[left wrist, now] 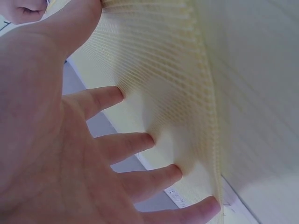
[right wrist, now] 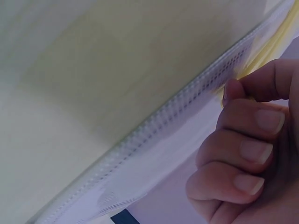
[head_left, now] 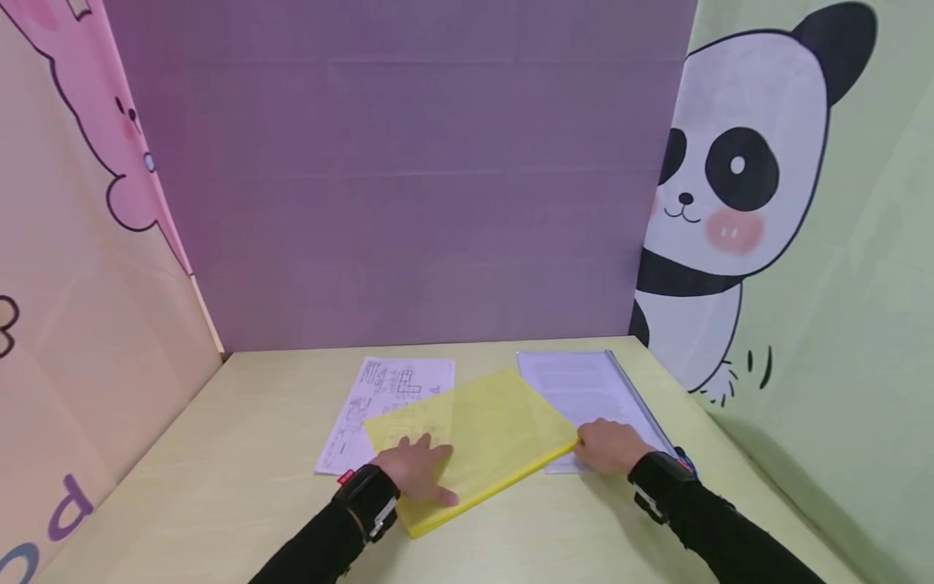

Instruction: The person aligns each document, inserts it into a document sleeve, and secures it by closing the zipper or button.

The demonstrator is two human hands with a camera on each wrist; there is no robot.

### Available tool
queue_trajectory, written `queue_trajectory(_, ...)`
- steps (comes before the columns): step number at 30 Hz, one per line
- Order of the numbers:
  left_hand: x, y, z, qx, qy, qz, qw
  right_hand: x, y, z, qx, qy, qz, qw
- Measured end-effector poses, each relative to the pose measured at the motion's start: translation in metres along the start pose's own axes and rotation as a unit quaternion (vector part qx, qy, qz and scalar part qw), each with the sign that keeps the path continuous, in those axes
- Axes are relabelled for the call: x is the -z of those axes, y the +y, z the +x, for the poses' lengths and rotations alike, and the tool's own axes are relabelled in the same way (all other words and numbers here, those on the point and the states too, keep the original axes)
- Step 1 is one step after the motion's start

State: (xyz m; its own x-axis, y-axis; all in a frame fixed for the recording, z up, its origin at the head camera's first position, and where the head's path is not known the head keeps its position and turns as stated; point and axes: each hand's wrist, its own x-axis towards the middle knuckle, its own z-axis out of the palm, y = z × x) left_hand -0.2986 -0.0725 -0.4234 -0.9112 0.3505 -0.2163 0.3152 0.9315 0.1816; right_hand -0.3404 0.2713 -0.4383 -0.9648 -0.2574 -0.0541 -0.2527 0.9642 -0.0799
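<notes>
A translucent yellow document pouch with a mesh texture lies slanted on the table, its thicker yellow edge toward me. My left hand rests on its left part with fingers spread; in the left wrist view the straight fingertips touch the mesh. At the pouch's right corner my right hand pinches the yellow edge between thumb and index finger, the other fingers curled. Partly under the pouch is a sheet of paper with printed diagrams. A clear mesh pouch holding a printed page lies beneath the right corner and right hand.
The pale wooden table meets a purple panel at the back. A pinkish wall stands on the left, and a green wall with a panda picture on the right.
</notes>
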Motion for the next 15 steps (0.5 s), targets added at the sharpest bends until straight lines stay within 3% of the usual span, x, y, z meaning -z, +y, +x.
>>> queue_trajectory(15, 0.001, 0.002, -0.002, 0.003, 0.004, 0.002, 1.0000, -0.002, 0.016, 0.001, -0.008, -0.006, 0.014, 0.9999)
